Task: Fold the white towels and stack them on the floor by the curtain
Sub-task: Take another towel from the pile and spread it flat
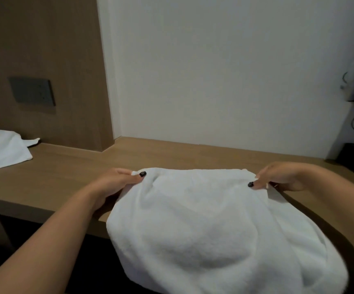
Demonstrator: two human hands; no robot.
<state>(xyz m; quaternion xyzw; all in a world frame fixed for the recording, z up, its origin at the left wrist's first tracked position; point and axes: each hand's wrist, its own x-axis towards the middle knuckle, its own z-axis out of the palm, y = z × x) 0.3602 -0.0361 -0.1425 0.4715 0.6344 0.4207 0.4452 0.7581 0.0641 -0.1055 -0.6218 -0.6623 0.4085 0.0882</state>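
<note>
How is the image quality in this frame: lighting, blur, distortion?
Head view: dim, flat indoor light; soft overall, the towel showing little texture; wide-angle bending of the desk edge and wall lines; both the left hand and right hand readable, no glare.

The towel (214, 225) is seen to be plain white, with no pattern. A second cloth (0, 149) at the left is likewise white. The desk (70, 172) and the panel (44, 39) are finished in light brown wood grain. The wall (224, 71) is painted off-white. The socket plate (32, 92) is dark grey. Black polish is worn on the nails (142, 174).
</note>
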